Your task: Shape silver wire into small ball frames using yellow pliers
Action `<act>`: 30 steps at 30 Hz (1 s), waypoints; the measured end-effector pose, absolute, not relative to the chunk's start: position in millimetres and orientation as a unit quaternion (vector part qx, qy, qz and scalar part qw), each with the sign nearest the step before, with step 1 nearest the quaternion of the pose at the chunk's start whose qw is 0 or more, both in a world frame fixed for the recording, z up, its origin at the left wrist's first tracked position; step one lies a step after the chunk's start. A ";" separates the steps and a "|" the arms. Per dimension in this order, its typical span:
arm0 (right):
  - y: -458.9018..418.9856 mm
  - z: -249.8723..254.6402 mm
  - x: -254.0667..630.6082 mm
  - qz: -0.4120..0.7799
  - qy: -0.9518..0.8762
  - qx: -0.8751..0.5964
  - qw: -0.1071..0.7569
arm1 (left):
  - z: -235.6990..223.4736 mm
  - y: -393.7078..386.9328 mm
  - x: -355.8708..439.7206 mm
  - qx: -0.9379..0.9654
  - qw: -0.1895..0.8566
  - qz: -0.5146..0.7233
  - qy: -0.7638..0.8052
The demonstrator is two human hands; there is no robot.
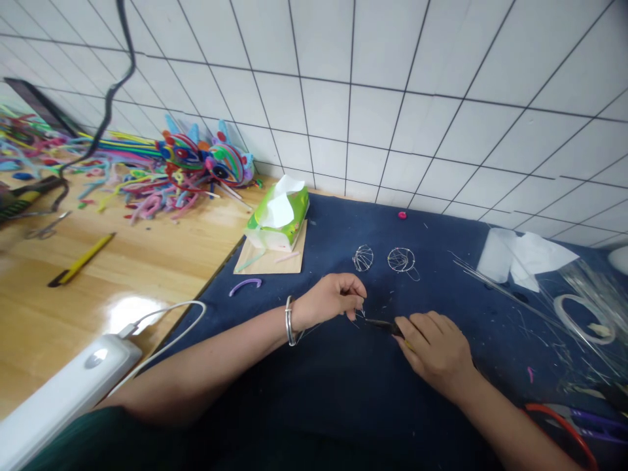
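Note:
My left hand (331, 297), with a silver bangle on its wrist, is closed in a pinch on a piece of thin wire (360, 315) over the dark blue cloth (343, 392). My right hand (434, 350) is closed round a small dark tool, apparently pliers (383, 324), whose tip meets the wire at the left fingertips. Two round wire forms (363, 258) (401, 260) lie on the cloth just beyond the hands.
A green tissue pack (278, 214) sits on a wooden board. Colourful pipe cleaners (147, 170) are piled at the back left. A yellow cutter (81, 260), white power strip (63, 392), plastic wrapping with wires (554, 288) and red-handled tool (564, 425) lie around.

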State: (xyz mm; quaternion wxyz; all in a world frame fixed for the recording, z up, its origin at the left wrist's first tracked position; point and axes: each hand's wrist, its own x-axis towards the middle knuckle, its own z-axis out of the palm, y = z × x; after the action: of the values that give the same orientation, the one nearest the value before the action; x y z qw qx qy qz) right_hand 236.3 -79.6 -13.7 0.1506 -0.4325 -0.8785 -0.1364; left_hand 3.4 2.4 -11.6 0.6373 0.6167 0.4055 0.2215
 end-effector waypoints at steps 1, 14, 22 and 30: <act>-80.6 -13.1 236.5 -0.155 -0.881 -0.422 0.145 | -10.9 1.9 3.9 0.598 0.655 0.220 0.407; -84.1 -14.0 234.6 -0.223 -0.885 -0.388 0.129 | -14.5 -4.5 8.7 0.472 0.768 0.203 0.383; -84.8 -12.9 234.4 -0.227 -0.888 -0.381 0.127 | -13.7 -5.4 8.3 0.472 0.774 0.198 0.373; -84.1 -13.1 234.2 -0.223 -0.889 -0.378 0.132 | -14.4 -5.5 8.7 0.491 0.763 0.198 0.372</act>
State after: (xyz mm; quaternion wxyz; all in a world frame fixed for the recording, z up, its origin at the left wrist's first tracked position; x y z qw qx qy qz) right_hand 234.2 -84.1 -13.1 0.1322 -0.3783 -0.8887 -0.2230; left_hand 8.7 -5.5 -14.4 0.7626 0.4906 0.3722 0.1980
